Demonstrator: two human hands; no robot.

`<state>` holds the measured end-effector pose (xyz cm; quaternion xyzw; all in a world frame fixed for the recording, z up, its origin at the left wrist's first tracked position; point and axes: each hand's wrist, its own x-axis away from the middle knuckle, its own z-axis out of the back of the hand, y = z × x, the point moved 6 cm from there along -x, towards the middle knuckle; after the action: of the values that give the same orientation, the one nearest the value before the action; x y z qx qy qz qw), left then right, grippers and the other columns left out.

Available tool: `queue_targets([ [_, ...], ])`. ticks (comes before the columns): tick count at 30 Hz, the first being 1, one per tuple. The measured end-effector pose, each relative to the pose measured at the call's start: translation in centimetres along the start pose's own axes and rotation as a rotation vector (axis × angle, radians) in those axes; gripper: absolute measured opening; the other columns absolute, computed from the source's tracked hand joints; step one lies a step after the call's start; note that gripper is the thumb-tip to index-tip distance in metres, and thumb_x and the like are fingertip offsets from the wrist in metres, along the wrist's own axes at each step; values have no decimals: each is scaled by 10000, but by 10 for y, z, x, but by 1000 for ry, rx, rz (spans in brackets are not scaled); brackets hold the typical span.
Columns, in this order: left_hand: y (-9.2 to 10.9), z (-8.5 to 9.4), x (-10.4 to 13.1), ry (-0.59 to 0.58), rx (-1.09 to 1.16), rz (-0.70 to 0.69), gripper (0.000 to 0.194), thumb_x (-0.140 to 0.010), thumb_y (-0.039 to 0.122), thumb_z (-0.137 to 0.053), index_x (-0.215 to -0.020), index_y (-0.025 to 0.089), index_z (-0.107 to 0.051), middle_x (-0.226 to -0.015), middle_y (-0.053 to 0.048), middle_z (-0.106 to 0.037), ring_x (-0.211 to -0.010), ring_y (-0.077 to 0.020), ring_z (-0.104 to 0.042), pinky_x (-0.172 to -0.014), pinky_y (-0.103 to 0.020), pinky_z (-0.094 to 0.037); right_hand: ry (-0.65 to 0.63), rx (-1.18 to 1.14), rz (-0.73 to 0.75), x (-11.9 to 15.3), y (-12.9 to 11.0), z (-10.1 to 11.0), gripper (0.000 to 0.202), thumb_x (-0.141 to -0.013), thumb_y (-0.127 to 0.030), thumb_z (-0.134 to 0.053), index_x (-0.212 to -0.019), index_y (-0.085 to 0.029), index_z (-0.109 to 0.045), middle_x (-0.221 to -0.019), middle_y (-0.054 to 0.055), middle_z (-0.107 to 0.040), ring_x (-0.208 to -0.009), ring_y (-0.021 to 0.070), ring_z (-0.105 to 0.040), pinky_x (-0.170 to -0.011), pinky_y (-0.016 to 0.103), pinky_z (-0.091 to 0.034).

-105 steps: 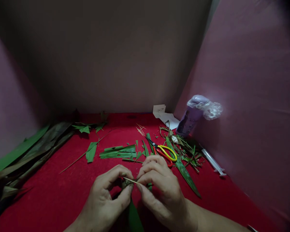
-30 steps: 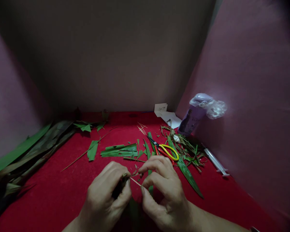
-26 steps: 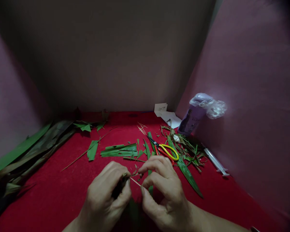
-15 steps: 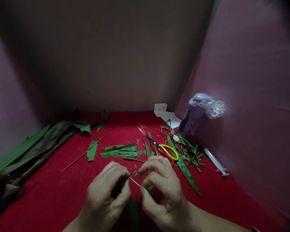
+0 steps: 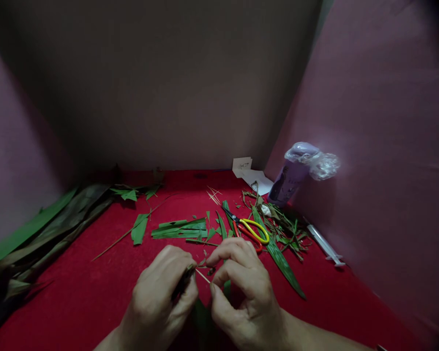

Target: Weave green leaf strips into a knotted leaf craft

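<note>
In the lower middle, my left hand (image 5: 161,295) is closed round a small dark brown leaf piece (image 5: 186,279), mostly hidden by the fingers. A pale toothpick (image 5: 203,276) runs from this piece to my right hand (image 5: 243,292), whose thumb and bent finger pinch its end. The right index fingertip is beside a thin brown shred (image 5: 201,264) sticking out of the leaf piece. Under the hands, a green leaf (image 5: 203,321) shows dimly. Just beyond the right hand lie scissors (image 5: 247,228) with one yellow and one red handle, and cut green leaf strips (image 5: 179,228).
Several toothpicks (image 5: 214,196) lie farther back on the red cloth (image 5: 76,292). To the right are a heap of leaf scraps (image 5: 285,231), a syringe (image 5: 325,244), a purple cup (image 5: 289,183) with plastic wrap, and white paper (image 5: 258,182). Long leaves (image 5: 40,229) line the left side.
My right hand has shifted slightly left, towards the left hand, and the visible stretch of toothpick is a little shorter. Both hands keep their holds.
</note>
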<state>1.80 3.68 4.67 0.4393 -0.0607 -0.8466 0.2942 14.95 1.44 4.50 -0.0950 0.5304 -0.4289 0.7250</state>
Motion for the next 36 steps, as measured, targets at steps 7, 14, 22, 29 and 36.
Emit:
queue_targets([
  [7,-1,-1,0,13,-13,-2,175,-767,-1,-522,-820,167,-532,-714,-52,-615,-669,-166,-578,-599,-261,-480,18,-10,-16,1,0,-3,198,-606,9,-516,-640,-182,-474,-785,5,-603,-789,180,-544,-727,360,-360],
  [14,-2,-2,2,16,-17,-2,178,-770,1,-523,-830,168,-534,-734,-46,-618,-690,-162,-588,-624,-260,-482,85,31,6,2,-3,-2,182,-587,-4,-497,-619,-181,-462,-740,10,-599,-753,182,-545,-703,363,-362],
  [22,-4,-1,1,29,-23,14,184,-775,4,-517,-825,181,-525,-733,-29,-615,-681,-150,-596,-623,-242,-484,114,-52,-61,1,-1,-7,196,-587,11,-487,-610,-180,-450,-754,4,-610,-762,177,-552,-711,357,-382],
  [29,-5,2,1,73,13,50,201,-768,-7,-525,-822,186,-532,-725,-19,-606,-661,-141,-595,-608,-233,-493,87,-79,-114,3,5,-11,189,-613,1,-494,-614,-184,-460,-793,18,-607,-791,187,-547,-727,365,-384],
  [36,-5,1,1,69,-1,46,202,-766,0,-530,-830,191,-536,-725,-20,-612,-659,-150,-604,-604,-249,-508,60,-130,-157,3,7,-12,177,-637,-14,-492,-610,-186,-458,-799,25,-598,-804,187,-538,-733,359,-394],
])
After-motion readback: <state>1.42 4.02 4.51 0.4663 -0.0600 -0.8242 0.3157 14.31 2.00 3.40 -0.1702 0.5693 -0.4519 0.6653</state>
